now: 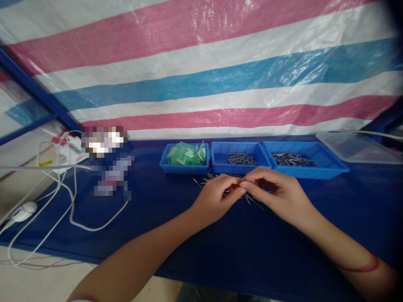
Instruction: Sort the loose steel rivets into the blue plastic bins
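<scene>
Over the middle of the blue surface point(233, 251), the left hand point(215, 199) and right hand point(281, 195) meet at the fingertips point(245, 184); I cannot tell whether they grip anything. Loose metal pins point(253, 202) lie beneath and just beyond. Near the far edge, the left bin point(184, 169) holds green packets point(185, 155), the middle bin point(222, 167) and right bin point(324, 172) metal pins.

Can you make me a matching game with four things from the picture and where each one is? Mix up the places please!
Things:
1. Left hand
2. Green packets
3. Red band
4. Loose metal pieces

Places:
A. Inside the leftmost blue bin
B. On the blue tabletop, partly hidden by the hands
C. Close beside the right hand
D. Around the right forearm

Right pairs: 1-C, 2-A, 3-D, 4-B
</scene>
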The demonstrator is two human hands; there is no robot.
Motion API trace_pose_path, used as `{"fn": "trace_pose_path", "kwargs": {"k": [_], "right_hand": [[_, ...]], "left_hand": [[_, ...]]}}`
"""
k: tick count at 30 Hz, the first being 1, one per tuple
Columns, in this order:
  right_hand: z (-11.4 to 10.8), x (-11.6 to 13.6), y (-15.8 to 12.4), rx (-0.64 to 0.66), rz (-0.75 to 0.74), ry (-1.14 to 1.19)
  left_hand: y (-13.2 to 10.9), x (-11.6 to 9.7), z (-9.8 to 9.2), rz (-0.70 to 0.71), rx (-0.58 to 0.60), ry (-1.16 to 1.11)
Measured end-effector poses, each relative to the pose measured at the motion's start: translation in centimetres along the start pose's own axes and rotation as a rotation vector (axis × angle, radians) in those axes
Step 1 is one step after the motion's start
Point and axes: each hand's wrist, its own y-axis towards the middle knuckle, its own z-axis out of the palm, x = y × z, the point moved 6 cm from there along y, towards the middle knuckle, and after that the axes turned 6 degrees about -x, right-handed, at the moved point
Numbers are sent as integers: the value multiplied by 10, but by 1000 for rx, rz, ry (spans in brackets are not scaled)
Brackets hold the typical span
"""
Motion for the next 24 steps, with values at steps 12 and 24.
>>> {"fn": "trace_pose_path", "kwargs": {"k": [12,24], "right_hand": [[-12,4,6,44,-120,-199],[-119,-65,14,-328,136,-956]], "left_hand": [[3,-1,-15,5,-96,64],[-11,2,5,166,272,562]]}}
